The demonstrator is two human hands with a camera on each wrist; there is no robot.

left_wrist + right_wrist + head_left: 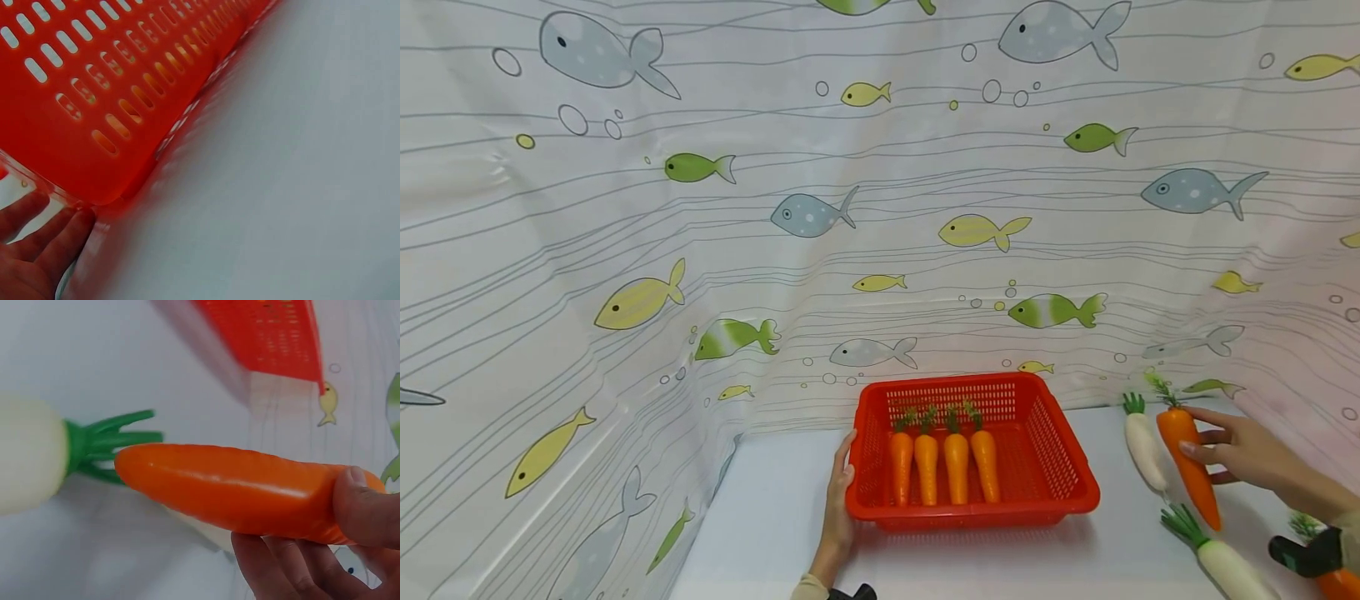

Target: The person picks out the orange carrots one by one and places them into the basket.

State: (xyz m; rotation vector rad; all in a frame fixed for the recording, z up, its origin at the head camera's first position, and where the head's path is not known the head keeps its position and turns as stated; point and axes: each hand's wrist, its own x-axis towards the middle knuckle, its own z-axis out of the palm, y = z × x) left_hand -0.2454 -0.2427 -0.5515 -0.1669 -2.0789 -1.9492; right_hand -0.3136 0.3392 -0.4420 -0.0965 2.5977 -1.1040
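My right hand pinches an orange carrot with a leafy green top, between thumb and fingers. In the right wrist view the carrot points its tapered tip toward a white radish's green stalks. At the middle of the table stands a red plastic basket with slotted walls. Several carrots lie side by side in its left part, tops toward the back. My left hand rests against the basket's left side; the left wrist view shows its extended fingers touching the outside near the rim.
One white radish lies beside the held carrot, and another radish lies nearer the front. Another carrot is partly hidden by the right wrist. A fish-patterned curtain rises behind the white table.
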